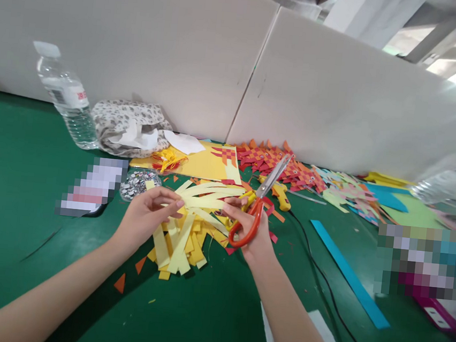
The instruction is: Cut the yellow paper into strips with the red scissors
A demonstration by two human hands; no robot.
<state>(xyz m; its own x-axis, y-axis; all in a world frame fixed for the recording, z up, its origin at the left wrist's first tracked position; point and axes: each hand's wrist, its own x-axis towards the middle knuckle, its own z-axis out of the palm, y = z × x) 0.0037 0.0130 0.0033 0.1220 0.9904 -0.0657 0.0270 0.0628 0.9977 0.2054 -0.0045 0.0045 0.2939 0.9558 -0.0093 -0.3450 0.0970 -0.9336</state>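
Observation:
My left hand (150,210) pinches the left part of a pale yellow slit paper piece (205,195), whose thin strips fan out between my hands. With its fingertips, my right hand (254,224) grips the right end of the same piece. Scissors (257,209) with orange-red and yellow handles also hang in my right hand, their blades pointing up and away. Under both hands lies a heap of yellow paper strips (183,242). Just beyond the right hand rests a yellow glue gun (279,193), its black cord running toward me.
Red-orange woven paper fish (281,162) are piled by the white partition (175,53). A tub of googly eyes (140,181), a phone (93,187) and a water bottle (68,96) stand left. A blue strip (349,274) lies right; orange scraps (120,283) lie in front.

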